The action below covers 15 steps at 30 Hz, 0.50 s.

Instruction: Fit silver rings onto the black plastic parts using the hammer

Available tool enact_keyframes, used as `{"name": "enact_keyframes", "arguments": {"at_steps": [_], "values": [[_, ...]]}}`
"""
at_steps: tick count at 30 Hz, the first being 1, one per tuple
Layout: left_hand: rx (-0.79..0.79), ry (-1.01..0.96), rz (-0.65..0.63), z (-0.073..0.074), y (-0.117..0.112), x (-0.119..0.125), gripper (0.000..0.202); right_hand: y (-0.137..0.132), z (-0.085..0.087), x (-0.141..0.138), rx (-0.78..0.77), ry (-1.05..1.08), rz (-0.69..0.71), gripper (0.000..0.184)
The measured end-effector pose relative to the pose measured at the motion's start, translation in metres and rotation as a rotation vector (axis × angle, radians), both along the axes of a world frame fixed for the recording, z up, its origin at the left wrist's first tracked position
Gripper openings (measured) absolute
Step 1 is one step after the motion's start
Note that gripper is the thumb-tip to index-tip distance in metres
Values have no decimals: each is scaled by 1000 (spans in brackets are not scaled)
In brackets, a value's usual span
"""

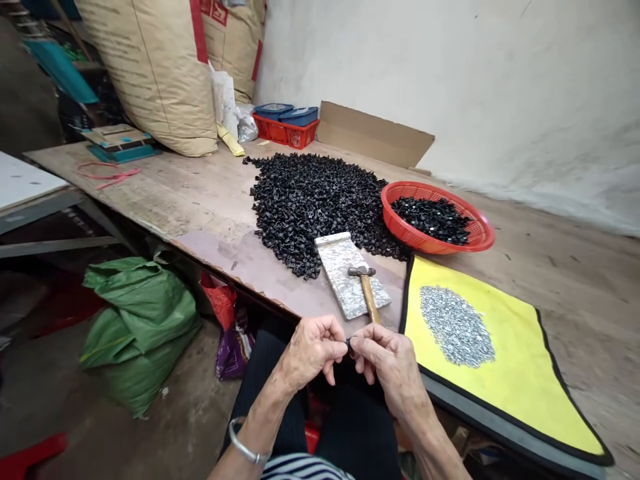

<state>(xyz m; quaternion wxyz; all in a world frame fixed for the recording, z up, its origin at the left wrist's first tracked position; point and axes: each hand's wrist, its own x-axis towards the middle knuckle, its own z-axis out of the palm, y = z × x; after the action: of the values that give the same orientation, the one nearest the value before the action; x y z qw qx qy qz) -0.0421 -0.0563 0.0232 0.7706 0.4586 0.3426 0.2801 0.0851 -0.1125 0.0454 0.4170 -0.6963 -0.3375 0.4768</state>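
My left hand and my right hand meet at the fingertips, pinching a small black plastic piece between them. Its shape is mostly hidden by my fingers. Just beyond my hands, a small hammer with a wooden handle lies on a scuffed metal plate. Behind that spreads a large heap of black plastic pieces. To my right, a yellow mat with a black border carries a patch of tiny silver metal pieces. A red plastic basket holds more black pieces.
The wooden workbench runs along a white wall. Large paper sacks, a red crate with blue containers and a cardboard sheet stand at the back. A green sack and a purple bag sit on the floor below the bench edge.
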Motion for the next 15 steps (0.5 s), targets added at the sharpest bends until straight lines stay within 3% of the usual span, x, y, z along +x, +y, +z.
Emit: {"name": "enact_keyframes", "arguments": {"at_steps": [4,7,10,12,15], "values": [[-29,47,-53,-7,-3,-1,4,2,-3,11,-99,10,147,12],[-72,41,2,-13,-7,-1,12,25,13,45,-46,-107,179,15],[-61,97,66,-13,-9,1,16,67,44,96,197,-327,-83,23],[-49,118,83,-11,-9,1,14,90,62,128,290,-413,-249,42],[-15,161,147,-9,-3,-3,10,93,64,160,325,-582,-352,56]]}}
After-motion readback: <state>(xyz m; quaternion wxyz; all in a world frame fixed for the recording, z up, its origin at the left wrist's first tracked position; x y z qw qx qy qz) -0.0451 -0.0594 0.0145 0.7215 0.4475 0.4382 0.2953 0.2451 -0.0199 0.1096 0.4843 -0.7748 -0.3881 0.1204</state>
